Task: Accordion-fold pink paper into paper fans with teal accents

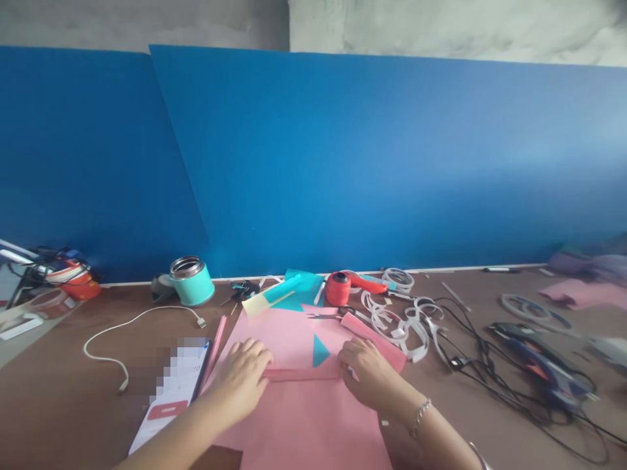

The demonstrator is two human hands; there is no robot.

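1. Resting on the pink paper [313, 418], both hands are placed at one crosswise fold; this paper lies on the brown bench [49, 405], directly before the person.
2. The left hand [245, 372] touches the left part of the fold. Its fingers are bent and near to one another, but I cannot tell if they pinch the paper or only press it.
3. The right hand [365, 369] is at the right part of the fold, with its fingers curled; whether they grasp the edge, I cannot tell. A bracelet [421, 414] is on this wrist.
4. Between the hands, a teal triangle [320, 352] shows on the pink paper.
5. At the far end of the pink paper are the scissors [326, 316] and, just behind, a red spool [337, 290].
6. To the right of the pink paper there are white strips [416, 339] in loops, and farther a dark blue tool [543, 369].
7. To the left of the pink paper lies a phone [171, 398]; beyond it stands a turquoise cup [192, 287], without lid.
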